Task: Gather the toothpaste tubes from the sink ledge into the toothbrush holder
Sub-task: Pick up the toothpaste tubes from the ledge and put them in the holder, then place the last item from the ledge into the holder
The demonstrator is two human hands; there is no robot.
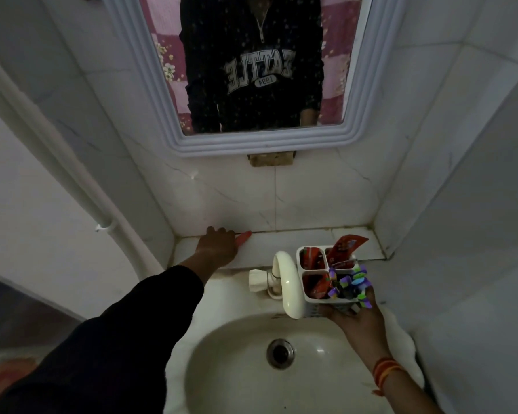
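A red toothpaste tube (243,236) lies on the white tiled ledge (281,243) against the back wall. My left hand (219,245) rests over its left end, fingers curled on it. My right hand (353,315) grips the white toothbrush holder (314,306) from below and holds it over the right side of the sink. Red toothpaste tubes (346,248) stick out of the holder's back compartments. Purple and blue toothbrushes (352,285) fill its front right compartment.
A white tap (284,282) curves over the basin (251,377) just left of the holder. A drain (280,353) sits in the basin's middle. A framed mirror (251,70) hangs above the ledge. Tiled walls close in on both sides.
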